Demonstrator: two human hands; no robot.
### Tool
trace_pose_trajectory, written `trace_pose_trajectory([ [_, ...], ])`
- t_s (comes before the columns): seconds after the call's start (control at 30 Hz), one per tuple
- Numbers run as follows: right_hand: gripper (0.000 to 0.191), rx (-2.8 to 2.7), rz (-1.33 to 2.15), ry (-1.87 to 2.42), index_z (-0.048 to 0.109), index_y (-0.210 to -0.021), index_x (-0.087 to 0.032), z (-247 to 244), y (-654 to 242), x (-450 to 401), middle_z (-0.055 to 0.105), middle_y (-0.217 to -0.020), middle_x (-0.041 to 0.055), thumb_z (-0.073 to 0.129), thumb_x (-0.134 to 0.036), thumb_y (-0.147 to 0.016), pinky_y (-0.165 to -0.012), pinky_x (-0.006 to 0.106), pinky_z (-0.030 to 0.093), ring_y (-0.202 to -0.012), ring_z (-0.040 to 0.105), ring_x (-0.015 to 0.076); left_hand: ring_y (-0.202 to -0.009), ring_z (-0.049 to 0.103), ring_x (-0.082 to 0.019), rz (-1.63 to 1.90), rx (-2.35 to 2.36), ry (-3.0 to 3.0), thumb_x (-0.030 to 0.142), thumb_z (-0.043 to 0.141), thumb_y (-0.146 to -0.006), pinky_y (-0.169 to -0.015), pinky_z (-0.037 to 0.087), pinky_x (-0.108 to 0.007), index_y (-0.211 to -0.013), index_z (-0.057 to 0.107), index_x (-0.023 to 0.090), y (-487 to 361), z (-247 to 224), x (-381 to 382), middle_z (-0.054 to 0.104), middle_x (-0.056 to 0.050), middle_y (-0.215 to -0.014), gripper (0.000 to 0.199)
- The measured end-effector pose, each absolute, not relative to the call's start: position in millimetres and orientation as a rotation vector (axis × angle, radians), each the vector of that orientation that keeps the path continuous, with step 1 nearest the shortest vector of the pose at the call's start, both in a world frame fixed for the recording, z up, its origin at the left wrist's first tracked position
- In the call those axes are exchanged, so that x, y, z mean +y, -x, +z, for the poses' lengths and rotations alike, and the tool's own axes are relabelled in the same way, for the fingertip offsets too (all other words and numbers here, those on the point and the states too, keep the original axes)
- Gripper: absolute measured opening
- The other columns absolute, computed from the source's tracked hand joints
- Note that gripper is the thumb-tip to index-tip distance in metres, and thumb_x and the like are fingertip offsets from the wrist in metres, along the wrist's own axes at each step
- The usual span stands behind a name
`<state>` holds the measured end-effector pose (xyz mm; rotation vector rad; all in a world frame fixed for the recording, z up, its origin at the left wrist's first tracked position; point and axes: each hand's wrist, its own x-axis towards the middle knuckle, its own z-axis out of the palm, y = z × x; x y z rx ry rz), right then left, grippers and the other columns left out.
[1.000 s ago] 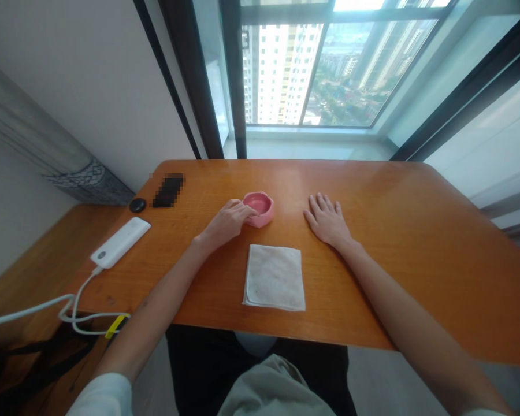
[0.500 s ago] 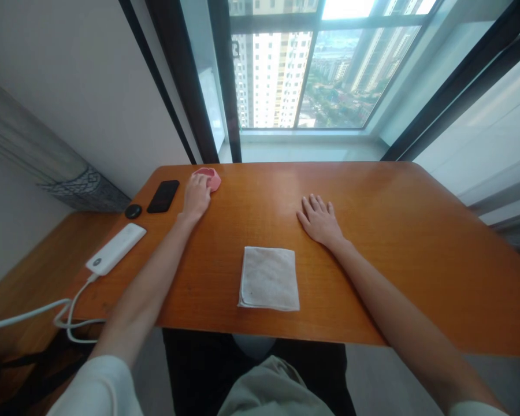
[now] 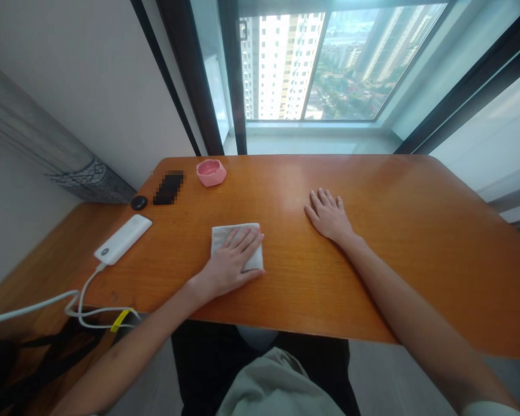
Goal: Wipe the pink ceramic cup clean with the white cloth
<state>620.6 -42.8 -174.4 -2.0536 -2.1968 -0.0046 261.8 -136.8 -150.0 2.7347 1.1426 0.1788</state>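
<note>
My left hand (image 3: 234, 260) lies flat on a folded white cloth (image 3: 222, 234), its fingers spread a little and the palm covering much of the cloth. To the right, my right hand (image 3: 329, 215) rests palm down on the bare wood of the table (image 3: 286, 300) with its fingers apart, holding nothing. A pink faceted dish (image 3: 211, 173) stands near the table's back left edge, touched by neither hand.
At the table's left are a dark phone-like object (image 3: 168, 188), a round black object (image 3: 138, 203) and a white power bank (image 3: 123, 238) with a white cable (image 3: 81, 300) running off the left edge. A window is behind the table.
My left hand has let go of the pink dish and come down onto the cloth. The cloth has shifted left and away from the front edge. My right hand rests as before.
</note>
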Motion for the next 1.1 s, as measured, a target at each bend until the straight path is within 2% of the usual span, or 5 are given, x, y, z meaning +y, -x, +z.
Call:
trace_pose_trajectory([
  [0.3, 0.075, -2.214, -0.023, 2.100, 0.034, -0.176, -0.011, -172, -617, -42, 0.030, -0.186, 0.0213, 0.022, -0.053, -0.115, -0.138, 0.067, 0.024, -0.173, 0.027, 0.0394, -0.174, 0.029, -0.035, 0.203, 1.303, -2.621, 0.070, 0.057, -0.107, -0.145, 0.019, -0.061, -0.174, 0.041, 0.022, -122, -140, -86, 0.036, -0.012, -0.185, 0.084],
  [0.43, 0.076, -2.216, -0.039, 2.101, 0.033, -0.177, -0.010, -172, -617, -42, 0.030, -0.186, 0.0220, 0.022, -0.053, -0.115, -0.138, 0.068, 0.024, -0.173, 0.027, 0.0401, -0.175, 0.029, -0.031, 0.430, 1.314, -2.647, 0.066, 0.046, -0.112, -0.146, 0.018, -0.058, -0.169, 0.049, 0.023, -174, -127, -83, 0.041, -0.009, -0.183, 0.071],
  [0.53, 0.076, -2.210, -0.019, 2.107, 0.032, -0.177, -0.009, -171, -617, -43, 0.029, -0.186, 0.0220, 0.020, -0.053, -0.116, -0.139, 0.068, 0.023, -0.174, 0.026, 0.0398, -0.176, 0.026, -0.027, 0.553, 1.394, -2.658, 0.057, 0.036, -0.117, -0.147, 0.019, -0.053, -0.175, 0.036, 0.017, -241, -126, -64, 0.036, -0.011, -0.185, 0.071],
  [0.67, 0.076, -2.218, -0.005, 2.110, 0.034, -0.177, -0.011, -169, -618, -43, 0.029, -0.186, 0.0209, 0.021, -0.053, -0.116, -0.139, 0.066, 0.024, -0.174, 0.026, 0.0385, -0.177, 0.020, -0.032, 0.371, 1.671, -2.513, 0.049, 0.032, -0.116, -0.147, 0.017, -0.053, -0.177, 0.028, 0.006, -298, -145, -20, 0.026, -0.018, -0.187, 0.075],
  [1.1, 0.077, -2.181, 0.006, 2.034, 0.038, -0.174, -0.010, -175, -622, -43, 0.033, -0.184, 0.0231, 0.021, -0.056, -0.115, -0.138, 0.070, 0.024, -0.173, 0.029, 0.0412, -0.177, 0.021, -0.033, 0.324, 1.758, -2.384, 0.054, 0.032, -0.115, -0.146, 0.015, -0.056, -0.178, 0.030, 0.011, -296, -171, 1, 0.026, -0.016, -0.187, 0.077],
])
